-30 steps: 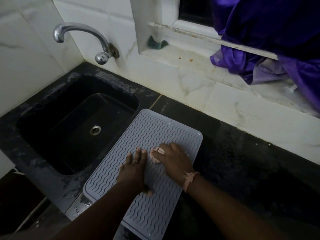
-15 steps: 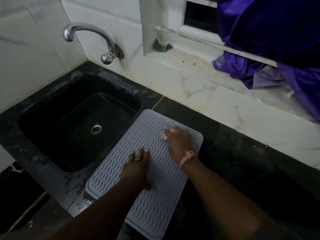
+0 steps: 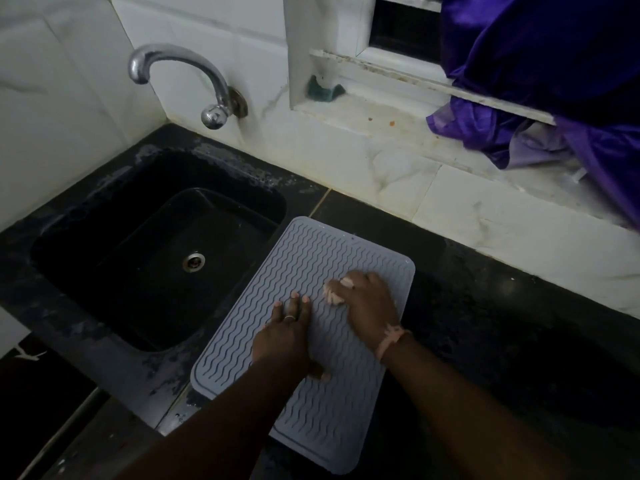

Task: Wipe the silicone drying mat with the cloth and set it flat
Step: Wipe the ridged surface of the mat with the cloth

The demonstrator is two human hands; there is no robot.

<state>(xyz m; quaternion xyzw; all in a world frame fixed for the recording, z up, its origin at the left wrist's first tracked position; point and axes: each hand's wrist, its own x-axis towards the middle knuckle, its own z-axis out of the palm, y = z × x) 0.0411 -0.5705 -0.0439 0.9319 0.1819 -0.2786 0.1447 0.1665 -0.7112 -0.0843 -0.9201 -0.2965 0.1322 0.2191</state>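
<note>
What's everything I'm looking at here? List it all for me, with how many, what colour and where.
drying mat: one, grey with wavy ridges, flat on the counter right of the sink
cloth: one, pale pink, bunched on the mat under the right hand
sink: one, black, left, sunk into the counter
counter: one, black
tap: one, chrome, on the wall above the sink
sponge: one, green, on the window ledge
fabric: purple, heaped at the window, top right
left hand: flat on the mat, ring on one finger
right hand: grips the cloth, pink band at the wrist
</note>
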